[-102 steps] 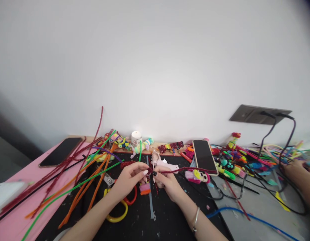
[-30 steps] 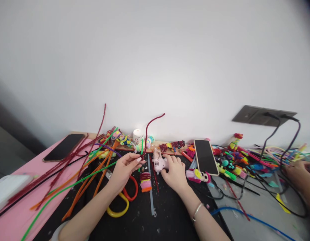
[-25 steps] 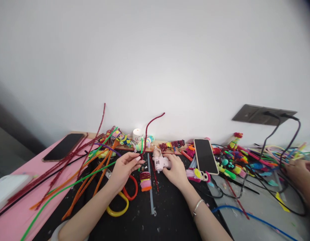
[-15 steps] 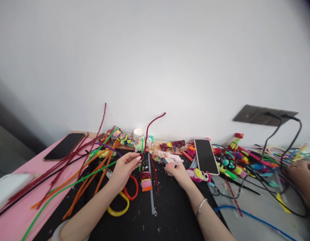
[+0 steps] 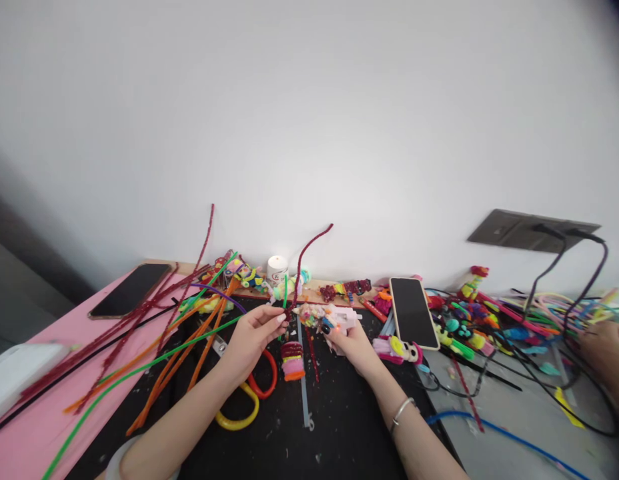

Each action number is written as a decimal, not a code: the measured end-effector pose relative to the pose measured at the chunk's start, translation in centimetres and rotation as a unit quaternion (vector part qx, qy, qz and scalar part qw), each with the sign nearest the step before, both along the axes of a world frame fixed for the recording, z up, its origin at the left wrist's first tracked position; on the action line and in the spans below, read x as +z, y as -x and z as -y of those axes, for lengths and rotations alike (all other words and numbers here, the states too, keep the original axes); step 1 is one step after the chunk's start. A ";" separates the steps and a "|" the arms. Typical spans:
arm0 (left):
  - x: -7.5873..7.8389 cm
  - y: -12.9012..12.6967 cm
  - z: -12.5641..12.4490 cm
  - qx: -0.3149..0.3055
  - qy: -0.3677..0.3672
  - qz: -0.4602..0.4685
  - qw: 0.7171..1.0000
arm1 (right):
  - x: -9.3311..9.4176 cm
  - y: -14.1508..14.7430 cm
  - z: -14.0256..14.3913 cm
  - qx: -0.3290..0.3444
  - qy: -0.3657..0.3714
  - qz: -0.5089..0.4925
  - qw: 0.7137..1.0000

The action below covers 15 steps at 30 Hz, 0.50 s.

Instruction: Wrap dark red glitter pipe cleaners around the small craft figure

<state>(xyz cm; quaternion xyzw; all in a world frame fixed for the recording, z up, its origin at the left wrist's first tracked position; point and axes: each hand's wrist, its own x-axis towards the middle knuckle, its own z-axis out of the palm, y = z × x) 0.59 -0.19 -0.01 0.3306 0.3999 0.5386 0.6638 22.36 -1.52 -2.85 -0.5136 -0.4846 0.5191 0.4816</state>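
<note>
My left hand (image 5: 254, 337) pinches a dark red pipe cleaner (image 5: 298, 270), whose long end curves up against the wall. A short green pipe cleaner (image 5: 285, 290) stands upright at the same fingertips. In my right hand (image 5: 350, 347) is a pale pink glue gun (image 5: 347, 316) with a small orange light. Its nozzle end, crusted with coloured bits, points left and meets or nearly meets the red pipe cleaner; contact is hard to tell. Just below lies a striped pipe-cleaner piece (image 5: 292, 363) in red, yellow, pink and orange. Scissors (image 5: 237, 424) rest under my left forearm.
Orange pipe cleaners (image 5: 177, 373) and a dark phone (image 5: 132, 290) lie at left. A white-framed phone (image 5: 413, 313), finished figures and a translucent stick (image 5: 304, 393) lie around the black mat (image 5: 339, 427). Black cables run from a wall socket (image 5: 519, 230). Another person's hand (image 5: 604, 347) is far right.
My right hand has brought the glue gun's nozzle slightly left, up to the red pipe cleaner. My left hand has shifted a little right, still pinching it.
</note>
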 end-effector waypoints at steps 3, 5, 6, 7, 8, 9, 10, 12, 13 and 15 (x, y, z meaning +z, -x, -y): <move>-0.1 0.0 0.0 0.000 0.002 0.006 1.000 | -0.1 0.0 -0.1 -0.001 0.005 0.004 1.000; -0.1 0.0 0.0 0.000 0.002 0.007 1.000 | -0.1 0.0 -0.1 0.000 0.006 0.007 1.000; -0.1 0.0 0.0 0.001 0.003 0.008 1.000 | 0.0 0.0 -0.1 0.002 0.005 0.007 1.000; -0.1 0.0 0.0 0.001 0.003 0.008 1.000 | 0.0 0.1 -0.1 0.003 0.003 0.008 1.000; -0.1 0.0 0.0 0.002 0.004 0.009 1.000 | 0.0 0.1 -0.1 0.003 0.002 0.008 1.000; 0.0 0.0 0.0 0.002 0.004 0.010 1.000 | 0.0 0.1 -0.1 0.004 0.000 0.009 1.000; 0.0 0.0 0.0 0.001 0.003 0.011 1.000 | 0.0 0.1 0.0 0.004 -0.001 0.009 1.000; 0.0 0.0 0.0 -0.001 0.001 0.013 1.000 | 0.1 0.1 0.0 0.005 -0.002 0.008 1.000; 0.1 0.0 0.0 -0.002 0.000 0.013 1.000 | 0.1 0.1 0.0 0.006 -0.001 0.008 1.000; 0.1 -0.1 0.0 -0.003 0.001 0.013 1.000 | 0.0 0.1 0.0 0.009 -0.001 0.008 1.000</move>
